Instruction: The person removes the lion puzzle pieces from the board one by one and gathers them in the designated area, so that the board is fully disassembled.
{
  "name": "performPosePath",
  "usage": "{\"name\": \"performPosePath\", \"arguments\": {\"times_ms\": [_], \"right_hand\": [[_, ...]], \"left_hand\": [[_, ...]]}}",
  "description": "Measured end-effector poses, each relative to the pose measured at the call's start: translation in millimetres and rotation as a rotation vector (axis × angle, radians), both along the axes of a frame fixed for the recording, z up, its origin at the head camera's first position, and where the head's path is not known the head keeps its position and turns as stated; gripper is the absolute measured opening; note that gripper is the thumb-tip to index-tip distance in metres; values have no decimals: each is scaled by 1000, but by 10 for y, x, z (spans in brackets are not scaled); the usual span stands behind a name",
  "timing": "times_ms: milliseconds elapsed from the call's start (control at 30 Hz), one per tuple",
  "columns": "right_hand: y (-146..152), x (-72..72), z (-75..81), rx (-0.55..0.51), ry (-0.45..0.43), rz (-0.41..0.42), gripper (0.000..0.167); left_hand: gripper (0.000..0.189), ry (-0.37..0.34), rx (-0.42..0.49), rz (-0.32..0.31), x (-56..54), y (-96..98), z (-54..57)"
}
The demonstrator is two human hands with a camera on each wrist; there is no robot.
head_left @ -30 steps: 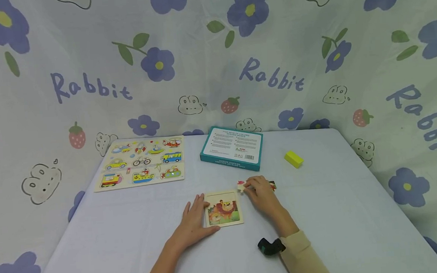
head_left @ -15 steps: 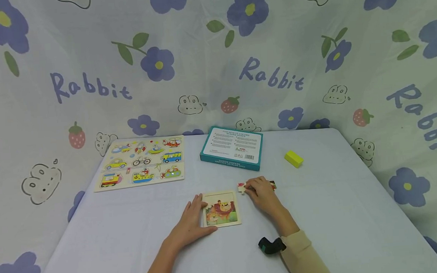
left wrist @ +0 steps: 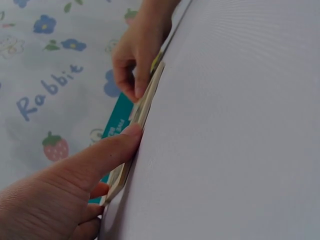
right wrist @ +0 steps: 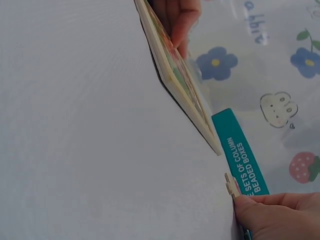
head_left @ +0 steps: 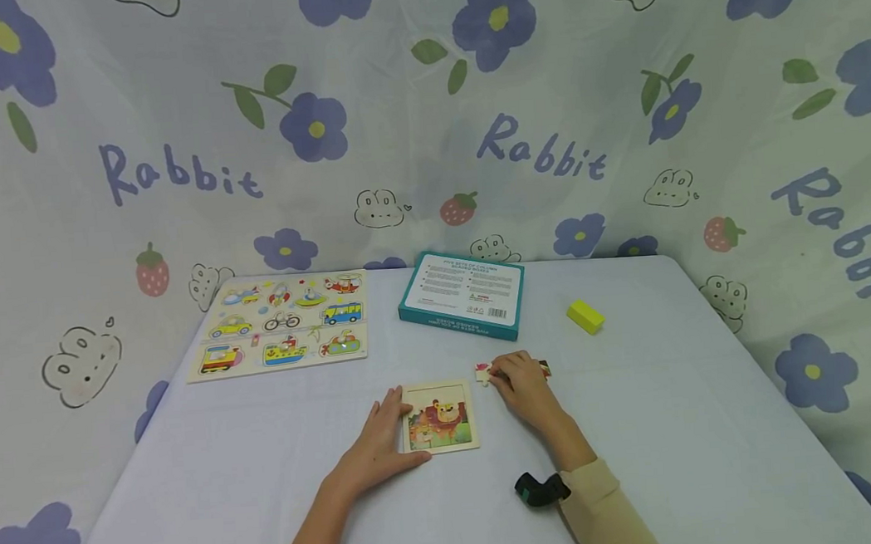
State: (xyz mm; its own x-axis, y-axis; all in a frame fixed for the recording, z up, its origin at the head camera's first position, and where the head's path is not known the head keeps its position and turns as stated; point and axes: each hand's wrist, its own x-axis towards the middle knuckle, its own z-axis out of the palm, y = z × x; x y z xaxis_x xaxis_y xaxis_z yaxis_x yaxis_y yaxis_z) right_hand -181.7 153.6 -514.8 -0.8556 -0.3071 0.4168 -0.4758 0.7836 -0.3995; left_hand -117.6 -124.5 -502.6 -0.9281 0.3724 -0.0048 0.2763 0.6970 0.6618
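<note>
A square wooden puzzle tray (head_left: 474,419) with a lion picture lies flat on the white table. My left hand (head_left: 374,444) holds it from the left, thumb on the near edge and fingertips at the left and far edges. Just right of the tray, my right hand (head_left: 523,390) pinches a small jigsaw piece (head_left: 482,373) with a pink and cream print. That piece's wooden edge (right wrist: 231,186) shows by the thumb in the right wrist view. Another dark and red piece (head_left: 545,369) peeks out beyond the right fingers; the hand hides the rest.
Behind the hands lies a teal box (head_left: 459,297) with a white label. A yellow block (head_left: 585,317) is right of it. At the back left lies a wooden vehicle puzzle board (head_left: 277,327). A patterned curtain (head_left: 412,140) borders the table's far edge.
The left hand has slid the puzzle tray slightly to the left, away from the right hand. The right hand has hardly moved, its piece shifting only a little.
</note>
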Motion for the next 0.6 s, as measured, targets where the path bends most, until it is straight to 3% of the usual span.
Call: {"name": "performPosePath", "arguments": {"times_ms": [333, 600], "right_hand": [[-2, 6, 7, -17, 38, 5, 9], [-27, 26, 11, -45, 8, 5, 7]], "left_hand": [[78, 8, -5, 0, -10, 3, 0], [80, 15, -6, -13, -1, -2, -1]]}}
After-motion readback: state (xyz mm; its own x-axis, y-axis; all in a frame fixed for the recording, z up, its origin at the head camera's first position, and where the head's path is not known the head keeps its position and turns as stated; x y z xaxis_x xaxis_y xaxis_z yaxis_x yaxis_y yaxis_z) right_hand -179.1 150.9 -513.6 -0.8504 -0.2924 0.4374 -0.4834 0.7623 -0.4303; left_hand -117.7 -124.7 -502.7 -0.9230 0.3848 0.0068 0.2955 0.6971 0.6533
